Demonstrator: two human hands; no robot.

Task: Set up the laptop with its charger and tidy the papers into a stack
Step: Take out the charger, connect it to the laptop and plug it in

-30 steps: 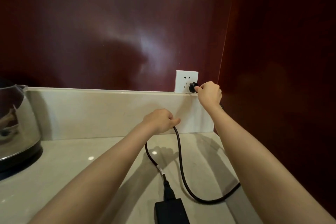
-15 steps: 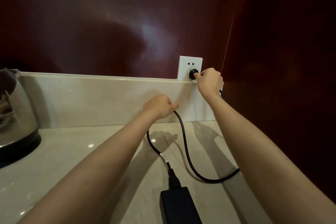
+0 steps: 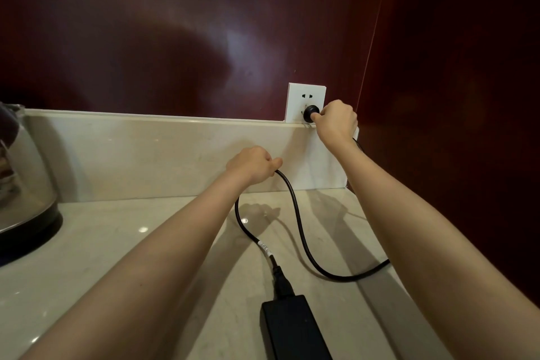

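Right grip [image 3: 336,121] pinches the black plug [image 3: 309,112] at the white wall socket [image 3: 305,95]; left grip [image 3: 252,165] curls round the charger cable [image 3: 298,213] above the table [image 3: 117,242].

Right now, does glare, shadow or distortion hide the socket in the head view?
Head view: no. Glare sits on the red wall above-left of the socket, shadows fall on the counter, and wide-angle bending warps the kettle at the left edge; the plug is sharp.

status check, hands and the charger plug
Right hand pinching plug at wall socket, seating unclear. Left hand gripping cable. Power brick on counter. Kettle far left, not in the way.
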